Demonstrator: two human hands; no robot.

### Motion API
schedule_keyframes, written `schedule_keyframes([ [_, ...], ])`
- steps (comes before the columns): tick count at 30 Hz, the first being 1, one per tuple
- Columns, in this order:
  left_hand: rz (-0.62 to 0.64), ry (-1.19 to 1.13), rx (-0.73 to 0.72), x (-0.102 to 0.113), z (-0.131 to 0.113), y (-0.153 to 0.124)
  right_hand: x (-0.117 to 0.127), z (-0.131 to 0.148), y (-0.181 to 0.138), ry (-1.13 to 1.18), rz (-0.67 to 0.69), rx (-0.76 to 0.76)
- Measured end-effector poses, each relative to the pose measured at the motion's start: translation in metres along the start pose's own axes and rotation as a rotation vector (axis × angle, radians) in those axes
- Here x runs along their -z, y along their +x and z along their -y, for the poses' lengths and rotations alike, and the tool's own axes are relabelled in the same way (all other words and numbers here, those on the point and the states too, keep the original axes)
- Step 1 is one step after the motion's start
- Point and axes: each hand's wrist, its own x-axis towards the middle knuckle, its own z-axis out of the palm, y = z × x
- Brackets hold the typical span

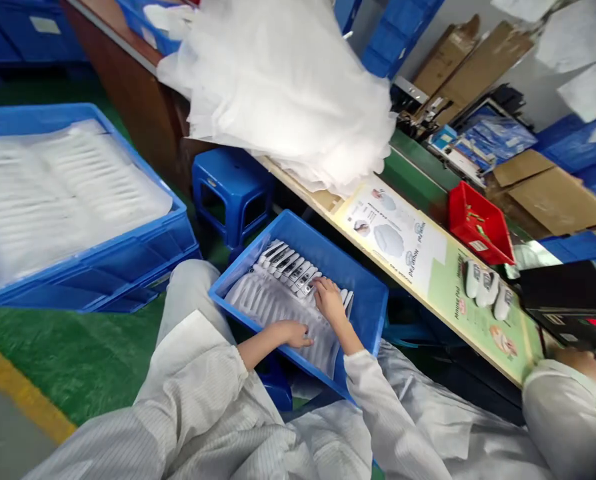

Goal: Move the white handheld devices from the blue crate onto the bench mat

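A blue bin [363,287] tilts in front of my lap. Inside it, slim white handheld devices [291,267] with dark and grey faces stand packed in a row, beside a translucent white packing sheet [258,300] with ridges under it. My right hand [329,301] reaches into the bin, its fingers bent together on a device at the right part of the row. Lower down, my left hand [293,333] rests over the sheet, thumb and fingers apart, holding nothing that I can see.
On the left stands a large blue crate [178,227] of wrapped white pieces. A blue stool [233,187] sits by the bench. White sheets [288,87] are piled on the bench, past them a red tray [481,223] and three white devices [487,288]. A co-worker's sleeve [563,407] is at right.
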Motion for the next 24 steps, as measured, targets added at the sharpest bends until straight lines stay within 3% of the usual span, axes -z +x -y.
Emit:
schedule_keyframes([
  [3, 0.023, 0.026, -0.009, 0.003, -0.002, -0.004, -0.047, 0.006, 0.039, -0.02, 0.099, 0.016],
  [6, -0.014, -0.029, 0.042, 0.0, -0.004, -0.001, -0.066, -0.01, 0.061, -0.081, 0.199, 0.067],
  [12, -0.159, -0.301, 0.132, -0.011, -0.006, 0.021, -0.064, -0.031, 0.08, -0.355, 0.375, 0.169],
  [18, -0.195, -0.319, 0.14, -0.015, -0.004, 0.03, -0.06, -0.031, 0.077, -0.417, 0.364, 0.19],
  [24, -0.332, -0.434, 0.144, -0.012, 0.001, 0.03, -0.057, -0.017, 0.078, -0.436, 0.383, 0.251],
])
